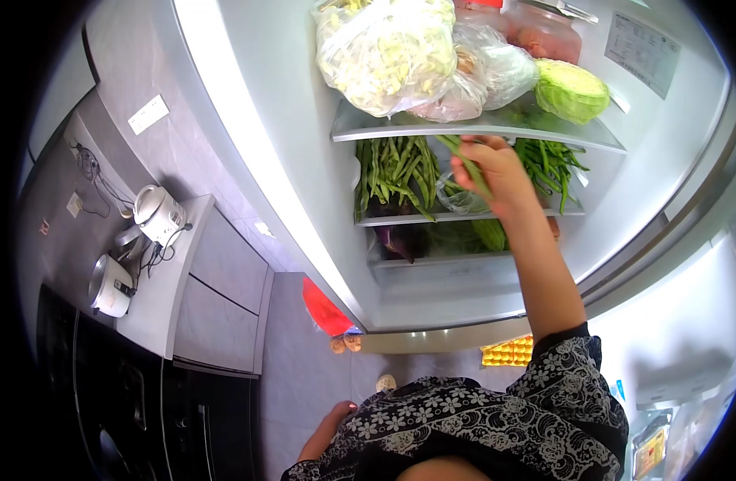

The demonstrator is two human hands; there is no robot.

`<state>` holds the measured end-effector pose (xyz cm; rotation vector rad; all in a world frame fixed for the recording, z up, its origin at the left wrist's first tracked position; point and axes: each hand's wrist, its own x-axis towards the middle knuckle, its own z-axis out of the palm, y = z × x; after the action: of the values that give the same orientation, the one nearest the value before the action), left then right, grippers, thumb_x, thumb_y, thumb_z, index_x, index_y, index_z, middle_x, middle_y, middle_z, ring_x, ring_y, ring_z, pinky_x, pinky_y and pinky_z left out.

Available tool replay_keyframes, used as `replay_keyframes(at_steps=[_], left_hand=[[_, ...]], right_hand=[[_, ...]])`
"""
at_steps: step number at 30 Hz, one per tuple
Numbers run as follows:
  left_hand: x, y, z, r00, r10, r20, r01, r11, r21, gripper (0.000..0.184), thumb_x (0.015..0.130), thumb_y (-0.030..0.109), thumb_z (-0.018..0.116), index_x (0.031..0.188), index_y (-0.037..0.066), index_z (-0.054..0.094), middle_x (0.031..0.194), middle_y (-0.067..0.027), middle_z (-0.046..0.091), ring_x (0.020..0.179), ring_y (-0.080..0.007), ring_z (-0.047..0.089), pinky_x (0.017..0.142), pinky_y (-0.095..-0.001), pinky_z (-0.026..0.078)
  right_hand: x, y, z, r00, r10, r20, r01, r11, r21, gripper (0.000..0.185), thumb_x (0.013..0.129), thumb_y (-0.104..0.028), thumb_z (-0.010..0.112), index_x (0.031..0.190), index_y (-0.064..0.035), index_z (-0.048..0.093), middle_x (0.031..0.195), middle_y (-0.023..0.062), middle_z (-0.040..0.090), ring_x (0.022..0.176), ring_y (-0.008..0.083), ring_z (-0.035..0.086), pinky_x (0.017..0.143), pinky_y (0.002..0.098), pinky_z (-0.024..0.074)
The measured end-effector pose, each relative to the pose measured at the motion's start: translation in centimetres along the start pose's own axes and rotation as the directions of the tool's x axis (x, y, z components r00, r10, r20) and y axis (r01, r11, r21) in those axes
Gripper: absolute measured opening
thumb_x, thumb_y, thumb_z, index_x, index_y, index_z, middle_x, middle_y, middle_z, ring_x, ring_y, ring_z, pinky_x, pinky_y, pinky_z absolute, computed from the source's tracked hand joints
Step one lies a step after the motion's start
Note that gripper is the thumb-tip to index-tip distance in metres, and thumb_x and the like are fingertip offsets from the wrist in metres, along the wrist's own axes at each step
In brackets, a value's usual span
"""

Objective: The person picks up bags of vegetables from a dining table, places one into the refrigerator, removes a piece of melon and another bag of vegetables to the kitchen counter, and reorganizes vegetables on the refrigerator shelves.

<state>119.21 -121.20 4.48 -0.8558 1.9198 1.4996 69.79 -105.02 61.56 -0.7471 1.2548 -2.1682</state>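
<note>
My right hand (496,172) reaches into the open fridge with its fingers closed round a few long green beans (473,172), just below the edge of the upper glass shelf (480,130). To its left, a bunch of green beans (400,168) hangs over the front of the middle shelf (472,216). Behind my right hand lies a clear plastic bag (456,196), and right of it are green peppers (550,164). My left hand (340,413) is low beside my body, only partly visible, its fingers too hidden to read.
Bagged vegetables (388,56), a cut cabbage (572,90) and jars (544,32) stand on the upper shelf. An eggplant (401,242) lies lower down. A yellow egg tray (508,351) and a red bag (326,309) are on the floor. Two cookers (111,286) stand on the left counter.
</note>
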Motion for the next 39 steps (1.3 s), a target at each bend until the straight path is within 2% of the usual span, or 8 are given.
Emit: replay_keyframes(at_steps=[7, 9, 10, 16, 19, 22, 28, 39], left_hand=[[-0.6, -1.0, -0.1, 0.998, 0.020, -0.053, -0.009, 0.978, 0.207, 0.027, 0.072, 0.031, 0.057, 0.075, 0.005, 0.064, 0.064, -0.0046, 0.060, 0.058, -0.0150, 0.053, 0.057, -0.0326, 0.041], [-0.6, -1.1, 0.0, 0.998, 0.015, -0.059, -0.002, 0.977, 0.212, 0.027, 0.072, 0.031, 0.057, 0.075, 0.005, 0.064, 0.065, -0.0051, 0.060, 0.059, -0.0156, 0.053, 0.057, -0.0329, 0.041], [-0.7, -1.2, 0.0, 0.998, 0.012, -0.061, 0.001, 0.977, 0.213, 0.027, 0.072, 0.031, 0.057, 0.076, 0.005, 0.064, 0.065, -0.0054, 0.060, 0.059, -0.0158, 0.053, 0.057, -0.0330, 0.042], [-1.1, -1.6, 0.2, 0.997, 0.006, -0.074, 0.012, 0.972, 0.236, 0.028, 0.073, 0.032, 0.056, 0.077, 0.006, 0.064, 0.066, -0.0070, 0.061, 0.060, -0.0175, 0.055, 0.058, -0.0339, 0.042], [-1.0, -1.9, 0.2, 0.996, 0.011, -0.087, 0.011, 0.968, 0.252, 0.028, 0.074, 0.032, 0.056, 0.077, 0.006, 0.064, 0.067, -0.0078, 0.062, 0.060, -0.0183, 0.056, 0.058, -0.0343, 0.042], [-0.7, -1.8, -0.1, 0.995, 0.027, -0.096, 0.000, 0.964, 0.267, 0.028, 0.074, 0.033, 0.056, 0.078, 0.006, 0.064, 0.068, -0.0086, 0.062, 0.061, -0.0191, 0.056, 0.059, -0.0347, 0.043], [-0.3, -0.2, -0.4, 0.990, 0.139, 0.031, -0.140, 0.913, 0.383, 0.028, 0.075, 0.033, 0.055, 0.082, 0.008, 0.064, 0.075, -0.0128, 0.063, 0.066, -0.0239, 0.060, 0.063, -0.0357, 0.044], [-0.1, -1.5, -0.2, 0.995, 0.047, -0.088, -0.019, 0.955, 0.295, 0.029, 0.076, 0.034, 0.054, 0.086, 0.009, 0.065, 0.082, -0.0128, 0.064, 0.076, -0.0264, 0.061, 0.068, -0.0357, 0.045]], right_hand=[[7.2, 4.6, 3.1, 0.999, 0.013, 0.044, -0.003, 0.978, -0.210, 0.020, 0.076, -0.014, 0.061, 0.089, -0.0007, 0.053, 0.073, 0.0077, 0.056, 0.061, 0.0157, 0.054, 0.052, 0.0275, 0.0436], [8.1, 5.6, 3.0, 0.969, -0.150, 0.198, 0.247, 0.685, -0.686, 0.022, 0.078, -0.018, 0.061, 0.093, -0.0034, 0.054, 0.080, 0.0060, 0.056, 0.065, 0.0151, 0.053, 0.053, 0.0274, 0.0432], [8.7, 5.9, 2.7, 0.906, -0.272, 0.323, 0.401, 0.312, -0.862, 0.026, 0.079, -0.023, 0.060, 0.097, -0.0047, 0.054, 0.081, 0.0057, 0.055, 0.070, 0.0159, 0.053, 0.060, 0.0292, 0.0437], [7.2, 4.0, 0.7, 0.952, -0.252, 0.174, 0.254, 0.330, -0.909, 0.033, 0.077, -0.029, 0.059, 0.099, -0.0059, 0.055, 0.083, 0.0114, 0.059, 0.081, 0.0296, 0.056, 0.074, 0.0382, 0.0438], [6.1, 2.2, -0.5, 1.000, -0.008, 0.007, 0.010, 0.489, -0.872, 0.037, 0.080, -0.032, 0.059, 0.098, -0.0001, 0.056, 0.077, 0.0107, 0.060, 0.065, 0.0172, 0.058, 0.055, 0.0294, 0.0473], [5.3, 1.2, -1.5, 0.976, 0.213, -0.044, -0.127, 0.395, -0.910, 0.040, 0.078, -0.036, 0.060, 0.085, 0.0033, 0.058, 0.068, 0.0108, 0.059, 0.057, 0.0169, 0.058, 0.049, 0.0283, 0.0467], [3.2, 1.2, -1.3, 0.974, 0.228, 0.011, 0.005, 0.025, -1.000, 0.050, 0.069, -0.048, 0.065, 0.077, 0.0016, 0.060, 0.067, 0.0127, 0.060, 0.058, 0.0227, 0.059, 0.054, 0.0326, 0.0475], [5.0, 4.4, -1.7, 0.993, 0.104, 0.048, 0.042, 0.060, -0.997, 0.037, 0.064, -0.032, 0.061, 0.079, 0.0022, 0.063, 0.081, 0.0191, 0.062, 0.077, 0.0322, 0.060, 0.070, 0.0362, 0.0463]])
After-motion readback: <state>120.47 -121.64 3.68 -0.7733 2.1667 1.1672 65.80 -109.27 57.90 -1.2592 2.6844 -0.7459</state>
